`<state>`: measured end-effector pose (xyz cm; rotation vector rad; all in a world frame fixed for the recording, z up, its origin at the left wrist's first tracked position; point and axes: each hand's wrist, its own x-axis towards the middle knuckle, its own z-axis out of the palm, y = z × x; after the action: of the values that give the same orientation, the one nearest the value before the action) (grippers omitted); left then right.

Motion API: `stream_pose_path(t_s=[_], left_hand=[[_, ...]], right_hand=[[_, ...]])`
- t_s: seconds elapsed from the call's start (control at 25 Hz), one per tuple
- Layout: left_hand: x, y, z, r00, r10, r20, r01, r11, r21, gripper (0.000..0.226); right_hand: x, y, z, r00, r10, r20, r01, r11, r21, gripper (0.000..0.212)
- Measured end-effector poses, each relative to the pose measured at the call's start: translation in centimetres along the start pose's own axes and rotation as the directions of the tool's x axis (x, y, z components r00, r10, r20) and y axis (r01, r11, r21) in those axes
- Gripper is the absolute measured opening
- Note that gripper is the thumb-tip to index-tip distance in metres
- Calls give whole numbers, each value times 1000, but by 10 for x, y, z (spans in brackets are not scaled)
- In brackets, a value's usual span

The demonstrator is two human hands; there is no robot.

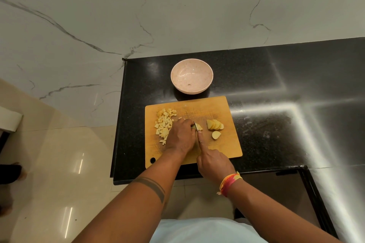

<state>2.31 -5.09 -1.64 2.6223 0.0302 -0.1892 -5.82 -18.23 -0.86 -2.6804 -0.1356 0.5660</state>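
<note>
One black table (276,85) carries the cutting board (223,144); mid-board the right hand (214,162) grips the knife (196,126), and the left hand (180,136) curls over the potato piece (199,127). Left fingertips are best kept tucked back, with cuts evenly spaced.

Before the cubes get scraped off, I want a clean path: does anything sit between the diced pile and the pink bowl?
Nothing visible does. Only bare cutting board and black counter lie between the diced pile and the bowl.
</note>
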Motion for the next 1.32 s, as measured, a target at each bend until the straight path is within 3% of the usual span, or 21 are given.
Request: stream_pose_path(t_s=[0.32, 0.56, 0.76, 0.92, 1.12, 1.32], left_hand=[[-6, 3, 1, 998, -45, -42, 46, 999, 13, 26], [-8, -4, 0, 994, 92, -58, -82, 983, 167, 26], [3, -12, -13, 993, 11, -116, 15, 975, 220, 28], [8, -7, -16, 993, 22, -113, -6, 990, 139, 25], [16, 28, 4, 989, 112, 101, -97, 985, -141, 35], [23, 33, 21, 988, 79, 130, -52, 980, -194, 35]], right_hand=[[-25, 18, 2, 999, 46, -23, -44, 995, 88, 88], [-9, -5, 10, 998, 65, 16, -67, 988, 140, 83], [13, -27, 3, 1000, 12, -18, -9, 989, 145, 76], [15, -16, -7, 998, 21, -67, -6, 977, 214, 77], [-1, 13, -22, 977, 150, -155, -105, 958, 266, 79], [-4, 23, -24, 974, 169, -149, -129, 961, 243, 77]])
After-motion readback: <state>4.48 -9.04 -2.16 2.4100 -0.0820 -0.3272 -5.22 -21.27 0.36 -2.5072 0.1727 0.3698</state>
